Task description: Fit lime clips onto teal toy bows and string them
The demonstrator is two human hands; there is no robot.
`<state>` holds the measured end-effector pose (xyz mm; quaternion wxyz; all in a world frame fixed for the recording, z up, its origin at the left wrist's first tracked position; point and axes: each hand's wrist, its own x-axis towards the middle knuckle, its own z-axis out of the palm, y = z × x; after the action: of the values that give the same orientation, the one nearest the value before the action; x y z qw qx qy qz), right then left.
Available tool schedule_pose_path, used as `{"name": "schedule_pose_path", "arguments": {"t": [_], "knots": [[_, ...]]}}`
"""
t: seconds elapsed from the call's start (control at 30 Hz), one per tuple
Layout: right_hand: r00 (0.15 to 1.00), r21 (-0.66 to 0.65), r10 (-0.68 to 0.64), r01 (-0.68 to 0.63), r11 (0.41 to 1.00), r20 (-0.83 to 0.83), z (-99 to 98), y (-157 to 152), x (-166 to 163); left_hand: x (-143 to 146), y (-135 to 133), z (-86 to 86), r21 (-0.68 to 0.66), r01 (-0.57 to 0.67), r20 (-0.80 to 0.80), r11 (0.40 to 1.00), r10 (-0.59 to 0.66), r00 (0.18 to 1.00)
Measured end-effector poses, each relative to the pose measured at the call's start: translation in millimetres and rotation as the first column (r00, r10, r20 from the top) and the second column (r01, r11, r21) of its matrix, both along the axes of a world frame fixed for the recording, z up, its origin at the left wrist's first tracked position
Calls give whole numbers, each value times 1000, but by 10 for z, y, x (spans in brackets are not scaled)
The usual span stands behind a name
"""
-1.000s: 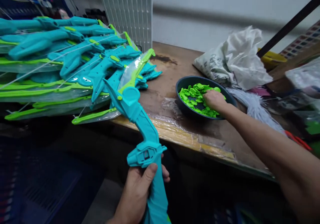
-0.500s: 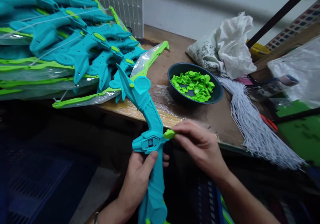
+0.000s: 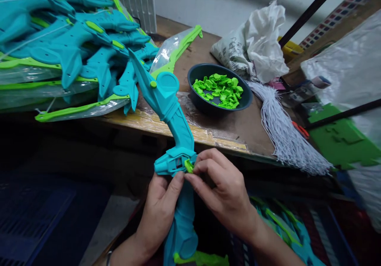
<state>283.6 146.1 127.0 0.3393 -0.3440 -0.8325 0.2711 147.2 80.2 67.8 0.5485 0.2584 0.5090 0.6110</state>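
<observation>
A turquoise plastic toy bow [image 3: 178,123] stands tilted before me, its upper end above the table edge. My left hand [image 3: 162,204] is wrapped round its grip, thumb just under a framed opening in the middle. Between thumb and fingers my right hand [image 3: 222,186] pinches a small bright-green plastic piece [image 3: 188,165], held against the right side of that opening. Through the opening something dark and reddish shows, too small to make out. Part of the bow's lower half is hidden by my hands.
Turquoise and green toy bows [image 3: 74,40] are piled at the left of the table [image 3: 256,137]. A dark bowl [image 3: 205,108] holds many green pieces. Behind it slumps a white sack [image 3: 235,54]; a bundle of white cords [image 3: 285,131] hangs over the edge. More bows [image 3: 285,226] lie below right.
My right hand has brought the green piece leftward and slightly down, from beside the bow to its opening. The camera view has shifted somewhat, so the table things appear further left.
</observation>
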Motion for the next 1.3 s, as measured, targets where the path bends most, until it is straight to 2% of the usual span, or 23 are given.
{"name": "schedule_pose_path", "arguments": {"t": [0.17,0.27,0.37,0.47,0.6,0.7,0.77,0.9,0.97,1.13,1.3], "knots": [[994,132,-20,5,991,112,51,-78,38,-37,-74,44,-14,6,29,1000,-6,1000],[992,105,-11,-3,994,123,115,-116,63,-49,-105,76,-20,33,84,999,-32,996],[1000,16,-16,16,1000,-1,170,-163,80,-33,-105,127,-24,70,151,997,-66,986],[983,-73,-81,69,995,-167,177,-223,81,-3,-90,172,-19,100,203,995,-94,975],[931,-210,-127,56,976,-341,110,-286,28,29,-97,170,40,84,221,996,-90,971],[895,-255,-176,72,964,-411,34,-313,-39,40,-126,144,68,100,224,993,-113,968],[882,-232,-212,122,965,-421,-11,-323,-73,41,-145,140,61,114,237,992,-125,964],[915,-26,-199,203,979,-352,-61,-312,-92,35,-154,162,51,109,189,993,-116,975],[925,22,-205,224,974,-318,-67,-292,-86,30,-147,173,49,104,157,993,-110,981],[943,77,-242,266,961,-230,-57,-255,-66,14,-122,190,56,114,123,992,-120,985],[932,22,-238,254,967,-272,-61,-241,-60,5,-100,211,79,115,98,990,-122,988]]}}
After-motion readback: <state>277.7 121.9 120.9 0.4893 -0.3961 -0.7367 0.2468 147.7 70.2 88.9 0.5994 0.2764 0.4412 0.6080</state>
